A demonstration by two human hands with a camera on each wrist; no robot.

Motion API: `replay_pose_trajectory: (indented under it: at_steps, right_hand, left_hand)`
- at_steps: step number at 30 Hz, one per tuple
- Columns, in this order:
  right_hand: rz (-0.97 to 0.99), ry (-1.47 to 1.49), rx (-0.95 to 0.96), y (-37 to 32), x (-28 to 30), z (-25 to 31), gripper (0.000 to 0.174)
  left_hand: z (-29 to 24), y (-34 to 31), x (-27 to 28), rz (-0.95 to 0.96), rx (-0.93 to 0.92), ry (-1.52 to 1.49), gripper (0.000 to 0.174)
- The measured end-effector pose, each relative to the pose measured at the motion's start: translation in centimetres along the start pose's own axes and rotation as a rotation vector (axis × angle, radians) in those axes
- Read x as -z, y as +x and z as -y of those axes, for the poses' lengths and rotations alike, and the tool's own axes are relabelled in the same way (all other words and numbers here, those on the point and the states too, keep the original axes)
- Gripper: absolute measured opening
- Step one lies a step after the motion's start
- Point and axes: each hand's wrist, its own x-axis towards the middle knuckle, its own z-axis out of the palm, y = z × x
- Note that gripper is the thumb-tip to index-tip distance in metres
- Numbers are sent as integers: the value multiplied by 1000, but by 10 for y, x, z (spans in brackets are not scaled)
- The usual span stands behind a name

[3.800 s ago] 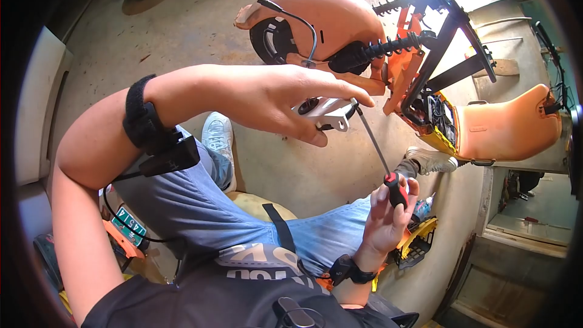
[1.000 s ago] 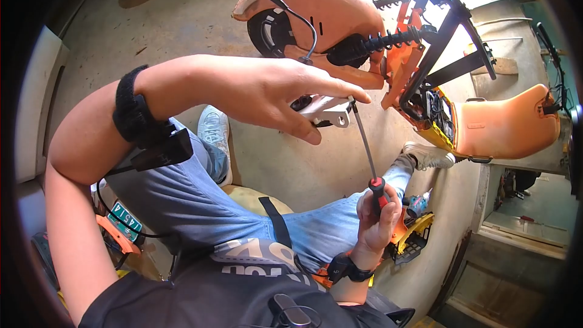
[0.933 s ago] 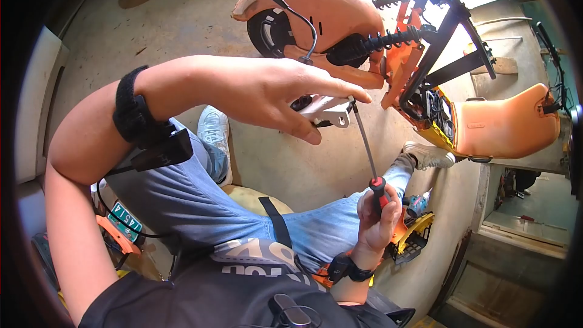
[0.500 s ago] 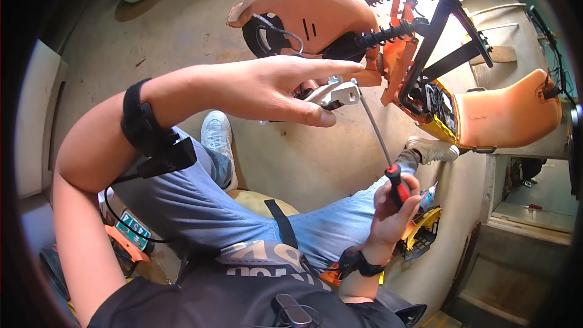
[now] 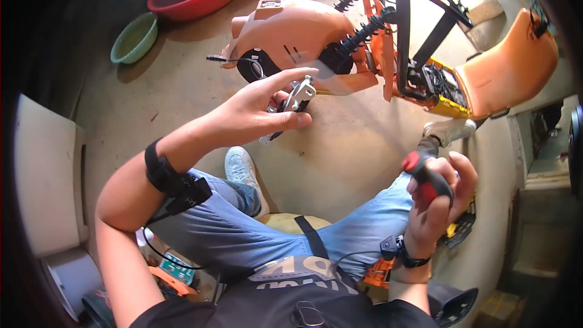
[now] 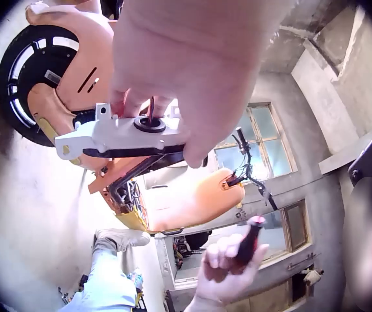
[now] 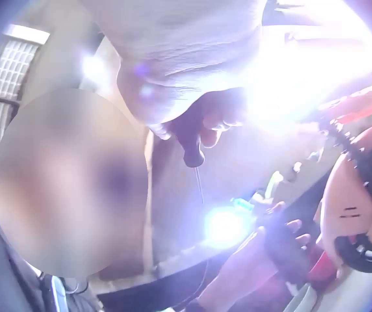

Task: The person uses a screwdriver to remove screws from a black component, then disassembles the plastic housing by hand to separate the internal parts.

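Metal bracket in left hand, screwdriver in right hand
Head: held apart above the floor, bracket pinched. Left wrist: its holed end juts free, likely for access. Right wrist: fingers wrap the handle, presumably for control.

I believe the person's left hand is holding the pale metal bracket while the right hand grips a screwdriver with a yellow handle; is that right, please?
Not quite: the screwdriver handle is red and black, not yellow, as the head view shows. The rest stands: the left hand holds the pale metal bracket, and the right hand grips the screwdriver handle.
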Motion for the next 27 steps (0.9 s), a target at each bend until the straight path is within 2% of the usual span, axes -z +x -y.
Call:
replay_pose_trajectory:
  at_steps: [1,2,3,5,6,7,12,16,19,24,27]
  right_hand:
    - [56,83,176,1,-10,7,63]
    - [349,-9,267,11,-2,24,52]
    - [525,-80,430,32,-15,49,37]
    - [346,16,600,20,-47,54,38]
    - [171,143,750,23,-76,62,23]
    - [148,149,737,20,-60,54,23]
    - [222,97,713,13,-80,63,22]
    - [319,36,685,7,-79,69,22]
    - [391,-40,702,9,-72,73,22]
    - [463,-181,768,23,-55,77,22]
    - [495,-251,796,26,-44,80,23]
  left_hand:
    - [3,1,-1,13,-51,28,75]
    - [5,1,-2,28,-100,55,74]
    - [-1,-1,-5,16,-41,53,74]
    - [-2,-3,-7,47,-53,60,74]
    - [-3,-4,-7,50,-89,45,74]
    - [-4,-6,-8,54,-96,44,74]
    - [-1,-8,-9,18,-122,114,72]
    - [3,-10,-10,48,-132,44,72]
    - [-1,-9,-11,43,-83,56,71]
    - [0,-10,-10,61,-157,158,73]
    - [-4,-10,-13,35,-101,128,73]
